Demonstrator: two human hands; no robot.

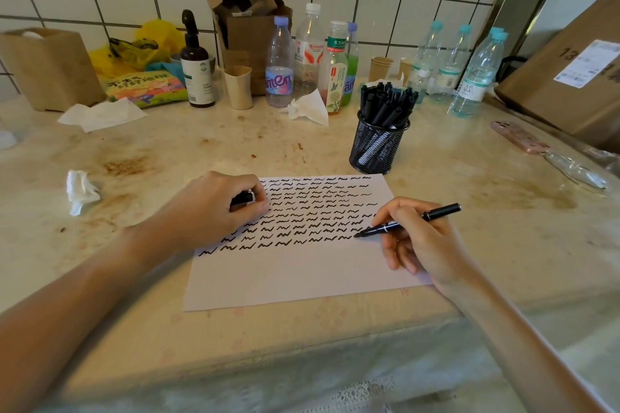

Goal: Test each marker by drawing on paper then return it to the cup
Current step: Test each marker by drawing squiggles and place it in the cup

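A white sheet of paper point(288, 275) lies on the counter, its upper half covered with rows of black squiggles. My right hand point(422, 241) grips a black marker point(409, 221), uncapped, its tip touching the paper at the right end of the lowest full row. My left hand point(214, 208) rests on the paper's upper left part and holds the black marker cap point(242, 198) in its curled fingers. Behind the paper stands a black mesh cup point(377, 144) filled with several black markers.
Several plastic bottles point(279, 64) and paper cups point(239, 86) line the tiled back wall. Crumpled tissues point(80, 191) lie at the left. A pink phone point(518, 137) and a cardboard box point(570, 70) sit at the right. The counter's front edge runs below the paper.
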